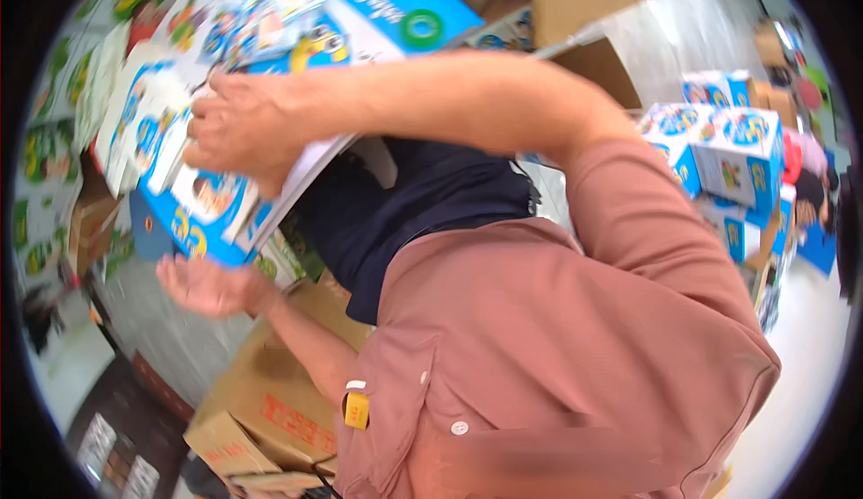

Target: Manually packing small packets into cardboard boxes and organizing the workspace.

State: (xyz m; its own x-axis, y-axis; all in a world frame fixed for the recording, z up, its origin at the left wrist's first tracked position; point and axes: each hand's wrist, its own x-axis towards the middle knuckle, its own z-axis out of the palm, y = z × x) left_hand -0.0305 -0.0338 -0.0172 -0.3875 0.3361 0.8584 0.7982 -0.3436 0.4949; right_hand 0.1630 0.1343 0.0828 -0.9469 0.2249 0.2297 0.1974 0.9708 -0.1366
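My right arm reaches across to the left, and my right hand (244, 135) lies over the blue-and-white printed packets (162, 144) with its fingers curled down. What it grips, if anything, is hidden under the fingers. These packets rest on a blue-and-white printed surface (378, 13) with cartoon figures. Just below its near left edge is my left hand (209, 285), palm turned up, fingers loosely bent and nothing in it. More small packets (279, 18) lie farther up, and a green tape roll (422, 29) sits near the far right.
An open brown carton (598, 72) stands beyond the surface to the right. Blue-and-white printed boxes (737, 162) are stacked at the far right. A large brown carton (279, 382) is below my left forearm. Green-and-white printed material (49, 193) lines the left side.
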